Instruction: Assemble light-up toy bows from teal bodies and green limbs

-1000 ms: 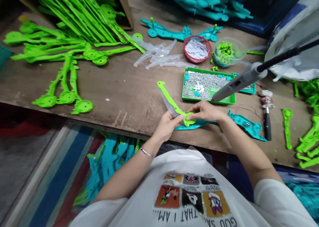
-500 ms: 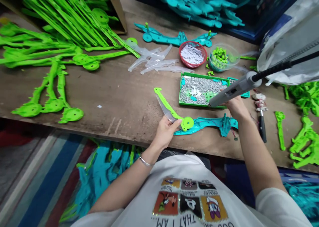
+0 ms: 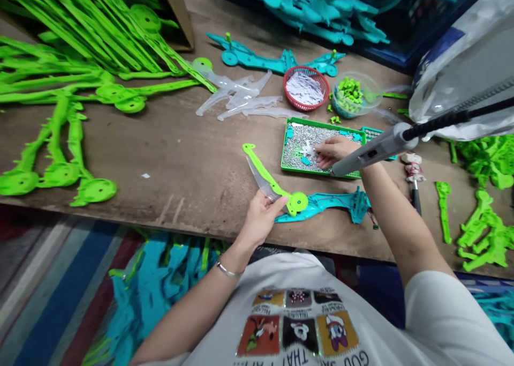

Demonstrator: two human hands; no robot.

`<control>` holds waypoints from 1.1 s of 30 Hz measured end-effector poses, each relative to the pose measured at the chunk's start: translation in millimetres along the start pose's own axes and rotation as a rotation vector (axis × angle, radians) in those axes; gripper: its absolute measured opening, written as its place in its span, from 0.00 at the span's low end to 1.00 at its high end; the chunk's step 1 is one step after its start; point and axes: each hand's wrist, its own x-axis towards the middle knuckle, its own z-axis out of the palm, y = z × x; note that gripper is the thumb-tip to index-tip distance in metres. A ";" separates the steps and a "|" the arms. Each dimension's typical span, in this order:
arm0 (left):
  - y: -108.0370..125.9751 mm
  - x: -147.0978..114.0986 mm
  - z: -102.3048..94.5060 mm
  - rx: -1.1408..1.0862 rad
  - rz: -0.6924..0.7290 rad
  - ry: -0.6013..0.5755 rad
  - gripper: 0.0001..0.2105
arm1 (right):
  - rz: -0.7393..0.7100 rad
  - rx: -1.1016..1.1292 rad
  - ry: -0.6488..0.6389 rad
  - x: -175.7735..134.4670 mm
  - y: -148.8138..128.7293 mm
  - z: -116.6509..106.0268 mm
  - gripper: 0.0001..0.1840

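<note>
Near the table's front edge, my left hand (image 3: pixel 261 216) is closed round a lime-green plastic arm (image 3: pixel 263 167) with a round end, together with a translucent plastic piece (image 3: pixel 257 176) along its side. The arm's round end lies over a turquoise plastic body part (image 3: pixel 325 202), which rests on the table. My right hand (image 3: pixel 335 150) is over a green tray (image 3: pixel 287 165) of small metal screws, its fingers bent down and close together among them. Beside those fingertips lie white bits (image 3: pixel 307 149). Whether anything is pinched there is hidden.
A hanging electric screwdriver (image 3: pixel 367 150) slants across just in front of my right wrist. Behind the tray stand a red basket (image 3: pixel 287 90) of white strips and a clear bowl (image 3: pixel 373 90) of small green parts. A screwdriver (image 3: pixel 415 194) lies to the right.
My right hand has come leftward from behind the electric screwdriver into the tray of screws. My left hand keeps its hold on the green arm. The view has shifted slightly.
</note>
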 end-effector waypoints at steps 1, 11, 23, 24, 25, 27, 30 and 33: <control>0.3 -0.4 0.3 -0.003 0.003 0.000 0.29 | 0.000 0.007 -0.025 2.0 -6.8 7.3 0.14; 0.3 -1.3 0.1 -0.008 0.006 -0.012 0.28 | -0.124 0.004 -0.002 -14.0 -10.8 -20.0 0.13; -0.2 -0.7 0.1 -0.011 -0.006 -0.004 0.30 | -0.246 0.239 -0.174 11.3 2.2 1.3 0.17; -0.6 -0.5 -0.2 -0.010 -0.005 -0.005 0.30 | -0.287 0.266 -0.191 12.2 1.6 4.1 0.17; -0.8 -0.4 -0.3 -0.011 -0.004 -0.006 0.30 | -0.306 0.282 -0.215 12.7 1.6 6.1 0.18; -0.7 -0.4 -0.4 -0.012 -0.002 -0.005 0.30 | -0.269 0.274 -0.273 12.5 2.7 7.5 0.18; -0.1 -0.8 -0.1 -0.013 -0.003 -0.005 0.30 | -0.171 0.174 -0.270 9.7 3.7 -0.8 0.17; 1.0 -1.5 0.4 -0.019 -0.007 -0.004 0.30 | -0.155 0.076 -0.154 1.8 3.9 -20.8 0.17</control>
